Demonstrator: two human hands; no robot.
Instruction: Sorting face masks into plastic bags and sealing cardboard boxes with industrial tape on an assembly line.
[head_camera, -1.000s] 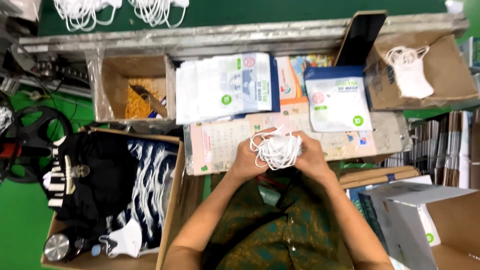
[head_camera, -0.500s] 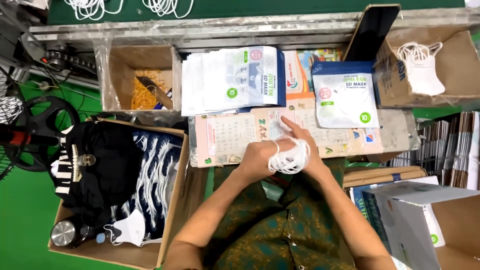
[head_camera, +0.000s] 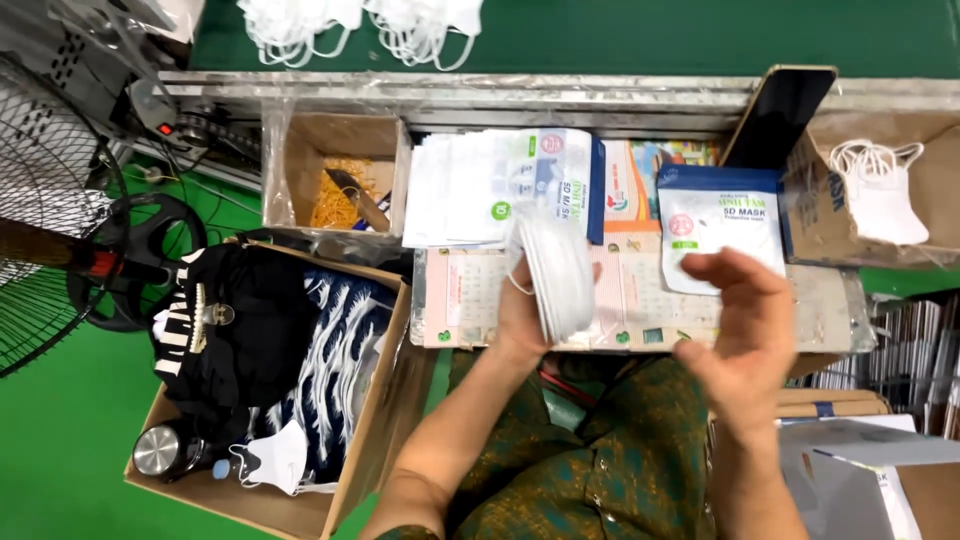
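My left hand (head_camera: 520, 315) grips a stack of white face masks (head_camera: 556, 270), held upright over the printed sheet (head_camera: 640, 295) on the work surface. My right hand (head_camera: 740, 330) hovers open to the right of the stack, palm turned toward it, holding nothing. Just beyond the masks lies a pile of flat white pouches (head_camera: 495, 190). A single blue and white pouch (head_camera: 715, 225) lies behind my right hand.
A cardboard box (head_camera: 875, 190) with white masks stands at the right. A small box (head_camera: 335, 185) with yellow bits sits at the back left. A large carton (head_camera: 260, 370) of dark clothing is at my left. A fan (head_camera: 50, 200) stands far left. More masks (head_camera: 350, 25) lie on the green surface.
The masks were bunched between both hands. Now my left hand alone holds them as a squared upright stack, and my right hand has let go and moved away to the right.
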